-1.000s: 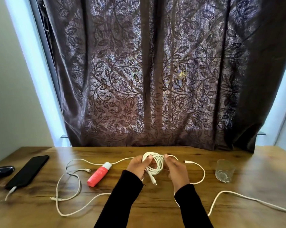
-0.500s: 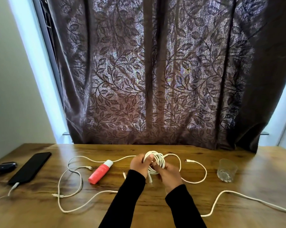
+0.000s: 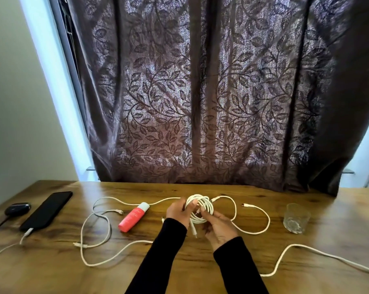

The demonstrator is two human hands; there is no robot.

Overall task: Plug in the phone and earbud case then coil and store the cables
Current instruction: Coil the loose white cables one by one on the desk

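A white cable coil (image 3: 202, 205) is held above the middle of the wooden table (image 3: 200, 279). My left hand (image 3: 178, 211) grips its left side and my right hand (image 3: 218, 227) pinches its lower right, with a plug end hanging down between them. A black phone (image 3: 48, 210) lies at the far left with a white cable plugged into its near end. A dark earbud case (image 3: 17, 208) sits left of it with a dark cable. Loose white cables (image 3: 98, 228) sprawl over the table.
A pink tube with a white cap (image 3: 133, 216) lies left of my hands. A clear glass (image 3: 296, 218) stands at the right. Another white cable (image 3: 306, 249) runs off the right edge. A dark patterned curtain (image 3: 200, 92) hangs behind the table.
My right hand has moved in closer to the coil and lower on it. The coil has tightened slightly. The view has shifted a little.
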